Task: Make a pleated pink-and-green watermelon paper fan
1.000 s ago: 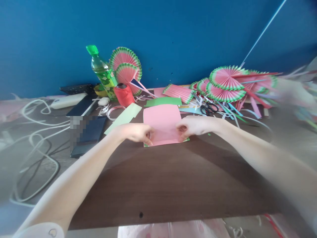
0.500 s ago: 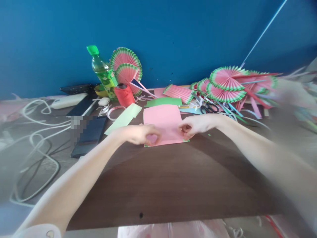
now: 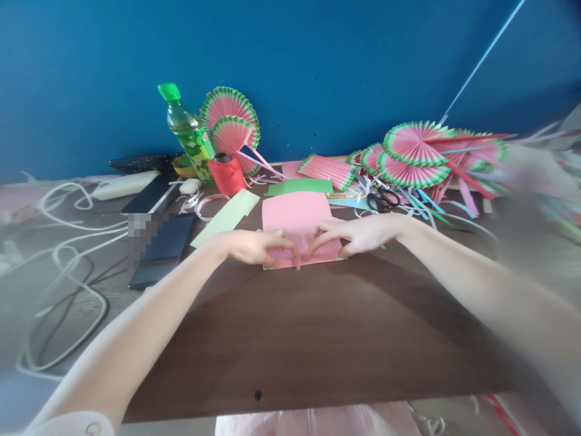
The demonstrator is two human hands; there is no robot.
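left hand (image 3: 254,245), right hand (image 3: 358,233) — fingers seemingly clamped on the flat pink paper sheet (image 3: 297,212).

A green-capped bottle (image 3: 186,130) stands beside a red spool (image 3: 227,174) (fans (image 3: 230,118) behind); scissors (image 3: 384,198) lie rightward.

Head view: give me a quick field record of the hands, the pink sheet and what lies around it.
Left hand: fingertips on the near edge of the pink sheet, left of middle; grip unclear.
Right hand: fingertips on the same edge, right of middle, nearly meeting the left.
Pink sheet: flat on the dark table, green edge showing beneath its near side.
Behind sheet: green paper, scissors, pleated paper fans.
Left side: pale green strip, red spool, green-capped bottle, dark phone, white cables.
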